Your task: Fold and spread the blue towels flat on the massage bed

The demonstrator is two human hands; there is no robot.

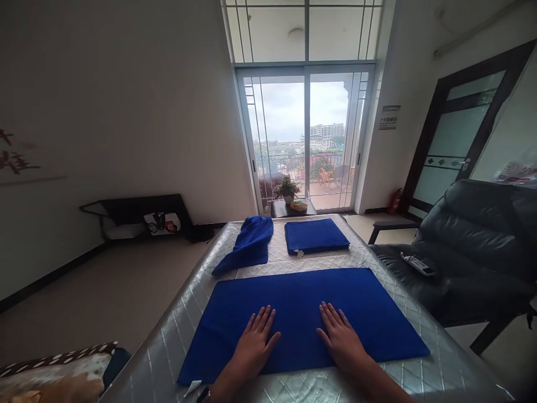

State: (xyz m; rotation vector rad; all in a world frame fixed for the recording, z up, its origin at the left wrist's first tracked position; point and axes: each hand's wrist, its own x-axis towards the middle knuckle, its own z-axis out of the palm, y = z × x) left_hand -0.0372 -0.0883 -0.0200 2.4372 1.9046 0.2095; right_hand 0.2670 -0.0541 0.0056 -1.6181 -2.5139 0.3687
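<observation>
A blue cloth [293, 296] lies spread flat near me, with a white tag at its near left corner. My left hand [255, 341] rests flat on its left half, fingers stretched forward. On the right half lies my right hand [340, 336], also flat with the fingers extended. Neither hand holds anything. Beyond the spread cloth, a folded stack of blue cloth [316, 235] sits at the far right of the table. To its left is a crumpled blue cloth [251, 243], bunched towards the far end.
The table [168, 341] has a silvery quilted cover. On the right stands a black armchair [474, 246] with a white device [418, 264] on its seat. A small stand [279, 210] with a potted plant [287, 190] is behind the table, before a glass sliding door [277, 129].
</observation>
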